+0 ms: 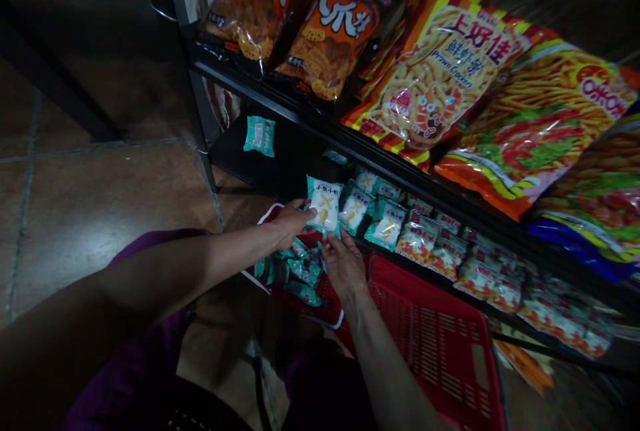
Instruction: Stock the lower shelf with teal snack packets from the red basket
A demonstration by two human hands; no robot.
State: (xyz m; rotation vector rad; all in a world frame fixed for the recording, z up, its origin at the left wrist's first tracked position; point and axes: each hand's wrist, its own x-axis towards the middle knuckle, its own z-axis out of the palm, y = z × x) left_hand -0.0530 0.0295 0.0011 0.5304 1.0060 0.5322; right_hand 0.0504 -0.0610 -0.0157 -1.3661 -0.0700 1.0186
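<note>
A small teal-and-white snack bag (pixel 326 199) is upright at the front edge of the lower shelf. My left hand (pixel 295 223) grips its left side, with the thumb on the front. At the bag's bottom edge, my right hand (pixel 344 259) has its fingertips closed on it. Beside it to the right stand matching teal snack bags, the nearest one (pixel 355 208) almost touching. Below my hands, a red shopping basket (pixel 425 324) holds several loose teal bags (pixel 303 271).
One teal bag (pixel 260 136) lies alone at the left of the black lower shelf (pixel 233 154). Red-and-white snack bags (pixel 417 237) line its right part. Large prawn cracker bags (pixel 440 77) and orange snack bags (pixel 333 34) overhang the upper shelf. A black shelf post (pixel 175 31) rises at left.
</note>
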